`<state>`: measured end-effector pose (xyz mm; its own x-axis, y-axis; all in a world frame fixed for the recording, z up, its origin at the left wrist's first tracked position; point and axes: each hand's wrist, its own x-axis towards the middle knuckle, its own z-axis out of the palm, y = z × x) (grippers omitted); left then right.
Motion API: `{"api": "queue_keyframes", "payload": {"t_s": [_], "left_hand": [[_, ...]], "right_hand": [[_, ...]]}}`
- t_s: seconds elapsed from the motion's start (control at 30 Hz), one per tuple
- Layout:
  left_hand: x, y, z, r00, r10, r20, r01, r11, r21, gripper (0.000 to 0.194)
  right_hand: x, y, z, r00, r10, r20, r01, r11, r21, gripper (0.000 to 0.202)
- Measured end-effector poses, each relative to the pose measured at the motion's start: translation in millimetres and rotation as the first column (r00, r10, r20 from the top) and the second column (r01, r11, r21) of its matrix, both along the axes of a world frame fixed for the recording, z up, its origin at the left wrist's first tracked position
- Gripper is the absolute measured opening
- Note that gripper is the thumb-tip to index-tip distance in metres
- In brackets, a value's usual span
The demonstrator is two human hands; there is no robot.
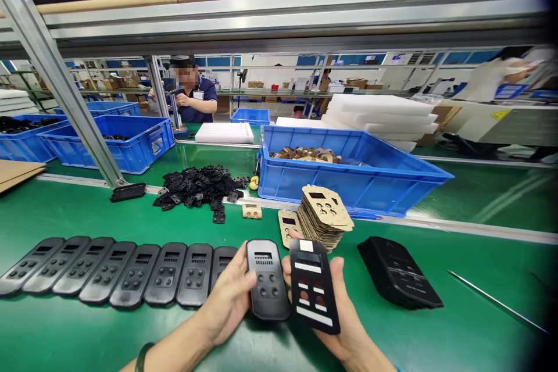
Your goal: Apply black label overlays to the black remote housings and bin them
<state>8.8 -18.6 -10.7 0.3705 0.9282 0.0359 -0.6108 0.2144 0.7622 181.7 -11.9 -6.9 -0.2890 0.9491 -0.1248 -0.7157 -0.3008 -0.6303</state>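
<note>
Eight panels (107, 273) lie left of the fingers (250, 280), which hold one more panel (267, 282) and one overlay (312, 319); right of them lies one rod (492, 296).

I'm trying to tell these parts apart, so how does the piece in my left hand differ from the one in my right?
The left-hand piece has raised round buttons; the right-hand piece has round holes. The left-hand piece shows no white strips, the right-hand piece several. Both are dark and elongated.
</note>
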Motion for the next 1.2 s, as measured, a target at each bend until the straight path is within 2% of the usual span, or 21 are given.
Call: {"api": "queue_keyframes", "payload": {"t_s": [0.03,0.1,0.2,0.3,0.4,0.53,0.67,0.73,0.83,0.93,1.03,1.2], "left_hand": [[1.1,1.5,2.1,0.998,-0.004,0.057,0.008,0.997,-0.075,0.060],[2.4,3.6,4.5,0.991,0.006,0.130,0.019,0.982,-0.189,0.041],[2.8,3.1,2.3,0.986,0.051,0.157,-0.003,0.957,-0.290,0.037],[2.7,-0.9,-3.1,0.995,0.016,0.101,0.014,0.956,-0.291,0.057],[3.6,-4.4,-6.2,1.000,-0.026,-0.017,0.022,0.974,-0.225,0.087],[6.0,-5.0,-4.5,0.994,-0.004,-0.105,-0.016,0.980,-0.197,0.093],[5.7,-4.1,-1.5,0.996,-0.003,-0.091,-0.017,0.976,-0.217,0.099],[4.7,-3.7,-0.5,0.998,-0.012,-0.056,-0.001,0.972,-0.234,0.094],[3.6,-3.0,0.6,1.000,-0.014,0.006,0.015,0.958,-0.288,0.066],[3.7,-2.6,1.3,0.998,-0.011,0.055,0.028,0.946,-0.323,0.042],[4.3,-3.0,1.6,0.998,-0.009,0.068,0.030,0.947,-0.321,0.036],[5.3,-3.1,2.4,0.996,-0.005,0.087,0.034,0.942,-0.334,0.036]], "right_hand": [[0.2,0.4,1.3,1.000,0.001,-0.014,-0.001,1.000,-0.005,0.058],[0.4,1.0,4.2,1.000,0.005,-0.022,-0.005,0.999,-0.032,0.057],[-0.7,1.0,7.2,0.996,-0.013,0.090,0.017,0.999,-0.042,0.046],[-3.6,1.2,6.9,0.958,-0.054,0.281,0.051,0.999,0.017,0.043],[-4.9,3.1,5.2,0.931,-0.070,0.358,0.058,0.997,0.044,0.042],[-1.6,6.3,6.0,0.927,-0.141,0.347,0.137,0.990,0.038,0.042],[2.5,6.8,7.0,0.914,-0.171,0.367,0.167,0.985,0.045,0.042],[3.0,6.3,4.7,0.888,-0.181,0.424,0.155,0.983,0.096,0.041],[1.7,5.5,-1.6,0.817,-0.178,0.549,0.076,0.976,0.204,0.038],[-1.3,4.3,-6.2,0.756,-0.145,0.638,-0.027,0.967,0.252,0.038],[-4.3,2.8,-5.9,0.731,-0.128,0.671,-0.075,0.961,0.266,0.037],[-4.6,2.2,-4.3,0.720,-0.127,0.683,-0.078,0.962,0.260,0.035]]}}
